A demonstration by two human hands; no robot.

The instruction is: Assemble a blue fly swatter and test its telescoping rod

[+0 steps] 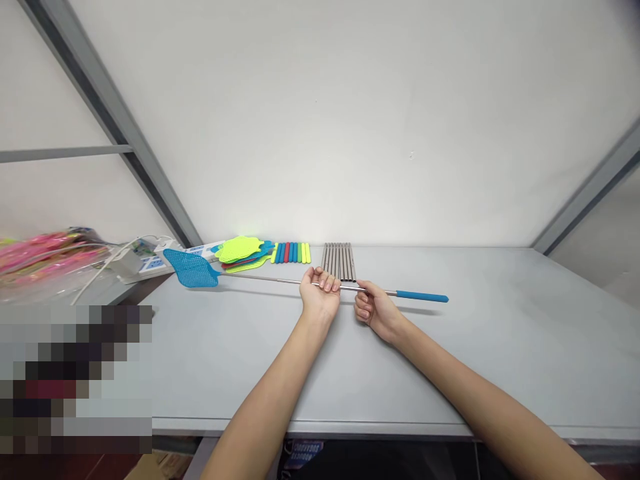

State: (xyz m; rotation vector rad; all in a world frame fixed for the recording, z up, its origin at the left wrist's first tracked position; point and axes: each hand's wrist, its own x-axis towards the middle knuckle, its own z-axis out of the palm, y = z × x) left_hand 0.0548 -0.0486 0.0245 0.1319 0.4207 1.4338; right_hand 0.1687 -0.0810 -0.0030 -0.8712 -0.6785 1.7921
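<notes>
A long fly swatter with a blue mesh head (193, 269), a thin metal rod (265, 277) and a blue handle (423, 297) stretches sideways over the table. My left hand (321, 293) is closed round the rod near its middle, palm turned up. To its right, my right hand (375, 310) grips the metal tube just short of the blue handle. Behind my hands lies a row of metal tubes (339, 260). Farther left is a row of coloured handles (291, 253) in blue, red, green and yellow. Next to them, loose swatter heads (241, 249) in yellow, blue and red are piled up.
The grey table (500, 360) has its front edge close to me. A power strip (157, 260) with white cables sits at the left, beside plastic-wrapped pink and yellow items (55, 257). Metal frame posts (115, 127) flank the white back wall. A pixelated patch covers the lower left.
</notes>
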